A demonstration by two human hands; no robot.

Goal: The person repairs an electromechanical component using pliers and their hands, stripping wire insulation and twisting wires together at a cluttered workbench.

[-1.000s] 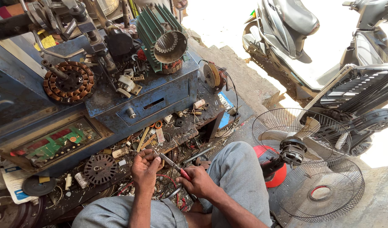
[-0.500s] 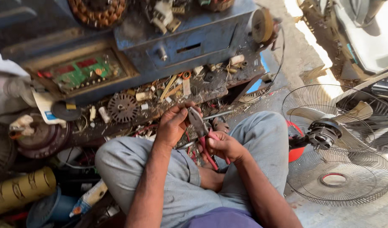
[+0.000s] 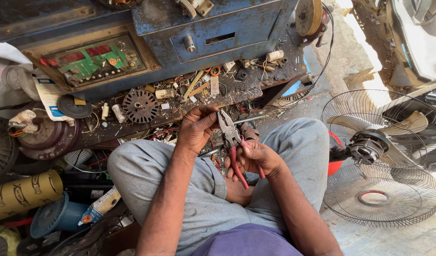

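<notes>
I sit cross-legged in grey trousers before a cluttered workbench. My right hand [image 3: 257,157] grips the red handles of a pair of pliers [image 3: 231,140], whose metal jaws point up and left. My left hand [image 3: 197,126] is curled close against the plier jaws, fingers closed around something small that I cannot make out. Both hands meet above my knees, just in front of the bench's lower shelf [image 3: 237,92].
A blue metal cabinet [image 3: 204,23] with a green circuit board [image 3: 92,59] stands ahead. A round slotted rotor disc [image 3: 140,105], screws and scraps litter the shelf. A wire-caged fan [image 3: 379,156] lies at my right, a cardboard tube [image 3: 23,194] and motor parts at my left.
The camera has tilted down and closer. My hands rose from the shelf's clutter to my lap, and the pliers turned so the jaws point upward against my left hand.
</notes>
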